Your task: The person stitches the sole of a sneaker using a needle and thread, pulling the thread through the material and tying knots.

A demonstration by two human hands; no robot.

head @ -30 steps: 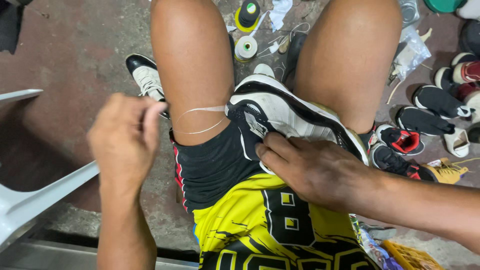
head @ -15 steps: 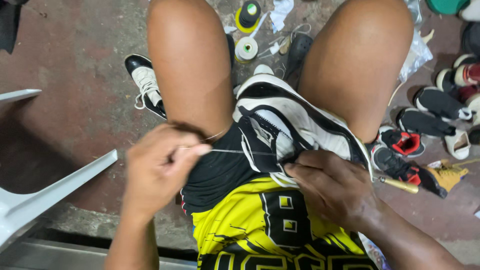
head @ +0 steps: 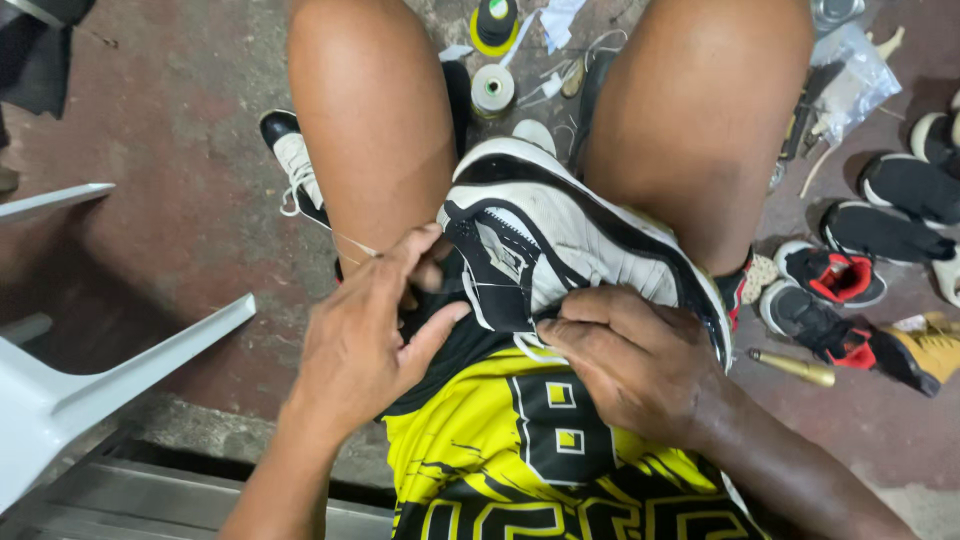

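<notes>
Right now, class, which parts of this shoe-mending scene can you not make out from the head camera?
- Black-and-white sneaker: its heel end is hidden under the right hand.
- Needle: too small or covered by the left hand; only thin pale thread shows.
- White plastic chair: cut off by the left edge.
- Right-hand grip: fingertips tucked beneath the sneaker.

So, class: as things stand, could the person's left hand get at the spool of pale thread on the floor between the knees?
Probably not directly: the left hand pinches a thread beside the sneaker, and the left thigh and sneaker crowd the gap toward the spool.
</notes>
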